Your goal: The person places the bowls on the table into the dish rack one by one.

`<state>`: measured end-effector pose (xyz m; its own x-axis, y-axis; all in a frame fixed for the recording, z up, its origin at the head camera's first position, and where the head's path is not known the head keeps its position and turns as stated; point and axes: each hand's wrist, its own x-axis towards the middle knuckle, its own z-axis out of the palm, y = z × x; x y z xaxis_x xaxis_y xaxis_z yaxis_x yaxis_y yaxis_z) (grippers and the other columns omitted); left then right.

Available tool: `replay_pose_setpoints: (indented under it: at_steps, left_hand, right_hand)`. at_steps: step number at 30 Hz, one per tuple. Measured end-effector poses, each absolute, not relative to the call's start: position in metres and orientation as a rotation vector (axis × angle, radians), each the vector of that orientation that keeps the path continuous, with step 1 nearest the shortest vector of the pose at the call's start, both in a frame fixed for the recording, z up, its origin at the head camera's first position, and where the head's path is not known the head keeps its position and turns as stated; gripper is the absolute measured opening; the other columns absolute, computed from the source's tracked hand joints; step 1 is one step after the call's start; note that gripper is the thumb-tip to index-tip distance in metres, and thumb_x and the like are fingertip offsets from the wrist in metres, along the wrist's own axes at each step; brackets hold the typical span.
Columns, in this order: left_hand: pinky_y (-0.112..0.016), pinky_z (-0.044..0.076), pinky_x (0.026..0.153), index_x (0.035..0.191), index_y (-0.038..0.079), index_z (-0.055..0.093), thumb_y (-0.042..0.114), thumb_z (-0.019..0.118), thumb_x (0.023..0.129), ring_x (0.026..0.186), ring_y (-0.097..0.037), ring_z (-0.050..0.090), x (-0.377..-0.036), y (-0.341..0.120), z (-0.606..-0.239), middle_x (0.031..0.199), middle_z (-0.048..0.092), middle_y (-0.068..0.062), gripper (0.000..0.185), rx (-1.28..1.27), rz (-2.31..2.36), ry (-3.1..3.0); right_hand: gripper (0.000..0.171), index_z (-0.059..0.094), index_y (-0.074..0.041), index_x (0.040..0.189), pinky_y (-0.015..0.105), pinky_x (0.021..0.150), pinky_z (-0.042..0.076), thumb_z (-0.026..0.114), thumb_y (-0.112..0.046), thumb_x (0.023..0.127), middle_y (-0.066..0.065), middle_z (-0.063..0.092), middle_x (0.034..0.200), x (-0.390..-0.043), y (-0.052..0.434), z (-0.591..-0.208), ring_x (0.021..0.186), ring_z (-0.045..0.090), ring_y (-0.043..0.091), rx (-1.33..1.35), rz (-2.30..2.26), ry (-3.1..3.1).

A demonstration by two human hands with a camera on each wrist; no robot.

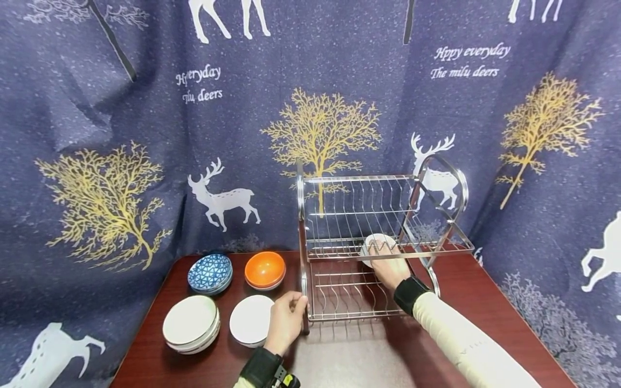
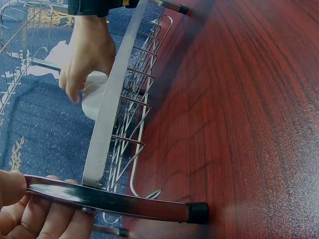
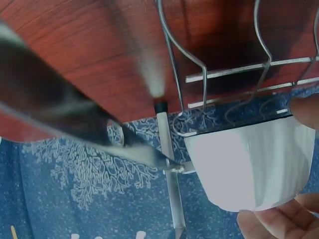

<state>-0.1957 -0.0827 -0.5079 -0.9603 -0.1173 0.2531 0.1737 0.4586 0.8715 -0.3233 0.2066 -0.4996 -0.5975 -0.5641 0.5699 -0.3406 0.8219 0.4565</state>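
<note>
Bowl being set into the dish rack.
Right hand (image 1: 388, 267) pinches a white bowl (image 1: 375, 245) inside the rack (image 1: 383, 178); left hand (image 1: 286, 318) grips its front leg. Next move likely calls for seating the bowl between wires.

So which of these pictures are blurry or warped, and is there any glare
Head view: sharp, but wide-angle, so the curtain bows toward the edges. Left wrist view: the table shows a pale sheen, and the left hand is soft at the frame's edge. Right wrist view: a rack bar close to the lens is a dark blur; the white bowl is clearer.
</note>
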Motion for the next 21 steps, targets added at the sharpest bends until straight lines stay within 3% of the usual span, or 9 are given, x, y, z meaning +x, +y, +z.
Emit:
replay_pose_setpoints:
  at_steps: [4, 9, 13, 17, 21]
  left_hand:
    - [-0.023, 0.048, 0.054, 0.093, 0.005, 0.068, 0.015, 0.065, 0.092, 0.059, -0.007, 0.056, -0.196, -0.0835, -0.508, 0.07, 0.063, 0.003, 0.01, -0.042, -1.516, -2.436]
    - [-0.024, 0.047, 0.054, 0.092, 0.006, 0.069, 0.015, 0.065, 0.091, 0.059, -0.007, 0.056, -0.1952, -0.0832, -0.5079, 0.069, 0.062, 0.003, 0.01, -0.032, -1.51, -2.445]
    - [-0.024, 0.047, 0.055, 0.091, 0.007, 0.069, 0.015, 0.065, 0.091, 0.059, -0.007, 0.055, -0.1949, -0.0827, -0.5074, 0.069, 0.061, 0.003, 0.009, -0.029, -1.504, -2.445]
    - [-0.023, 0.047, 0.054, 0.092, 0.007, 0.069, 0.015, 0.065, 0.091, 0.06, -0.008, 0.056, -0.1956, -0.0827, -0.5076, 0.07, 0.063, 0.003, 0.009, -0.023, -1.521, -2.451]
    - [-0.023, 0.047, 0.053, 0.092, 0.007, 0.069, 0.016, 0.064, 0.092, 0.06, -0.008, 0.056, -0.1961, -0.0834, -0.5086, 0.07, 0.063, 0.002, 0.01, -0.026, -1.533, -2.451]
  right_hand:
    - [0.03, 0.065, 0.003, 0.104, 0.049, 0.076, 0.05, 0.052, -0.007, 0.079, 0.017, 0.065, 0.099, -0.321, 0.2034, -0.5034, 0.09, 0.061, 0.035, 0.657, -0.399, -2.284]
    - [0.038, 0.065, 0.001, 0.104, 0.052, 0.078, 0.049, 0.035, -0.004, 0.082, 0.016, 0.065, 0.102, -0.3209, 0.2043, -0.5078, 0.092, 0.06, 0.038, 0.69, -0.423, -2.265]
    - [0.03, 0.065, 0.0, 0.105, 0.052, 0.078, 0.049, 0.048, -0.003, 0.081, 0.015, 0.065, 0.104, -0.3225, 0.2057, -0.5081, 0.094, 0.059, 0.038, 0.691, -0.44, -2.283]
    - [0.032, 0.065, -0.002, 0.106, 0.049, 0.072, 0.051, 0.067, -0.007, 0.074, 0.013, 0.065, 0.105, -0.3236, 0.2069, -0.5079, 0.091, 0.06, 0.035, 0.683, -0.467, -2.324]
    - [0.031, 0.064, -0.002, 0.106, 0.046, 0.071, 0.052, 0.068, -0.008, 0.076, 0.011, 0.065, 0.104, -0.3236, 0.2065, -0.5066, 0.09, 0.061, 0.033, 0.681, -0.482, -2.357]
